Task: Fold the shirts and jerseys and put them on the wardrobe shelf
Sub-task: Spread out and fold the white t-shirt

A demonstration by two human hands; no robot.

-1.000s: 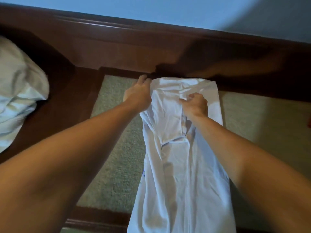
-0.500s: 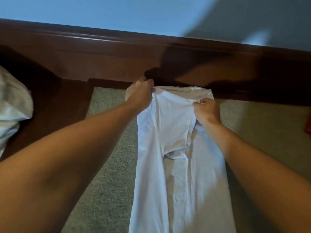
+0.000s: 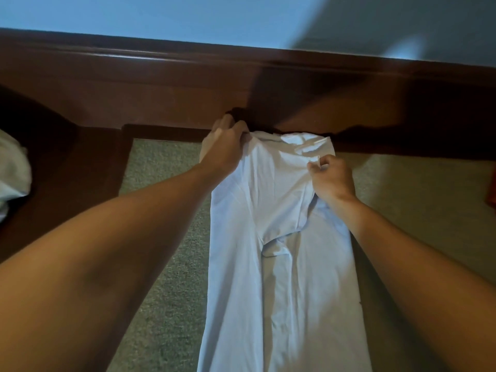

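The fingers (image 3: 236,130) of the left hand (image 3: 224,150) are curled over the top left corner of the shirt (image 3: 281,264), gripping the cloth there, while the right hand (image 3: 334,178) has its fingers bent tight and pinches a fold of the fabric near the top right edge. Behind everything runs a pale blue wall (image 3: 161,20), and below it a broad dark wooden board (image 3: 161,84) crosses the whole view. Under the board lies a greenish mat (image 3: 166,264) framed by dark wood. The shirt, white and folded into a long narrow strip, lies flat on this mat, running from the wooden board down toward the near edge of the view, with one sleeve folded inward along its middle. A lump of pale crumpled cloth (image 3: 12,170) sits at the far left on the dark wood, well apart from the shirt. A small red thing (image 3: 492,183) shows at the right edge; what it is cannot be told.
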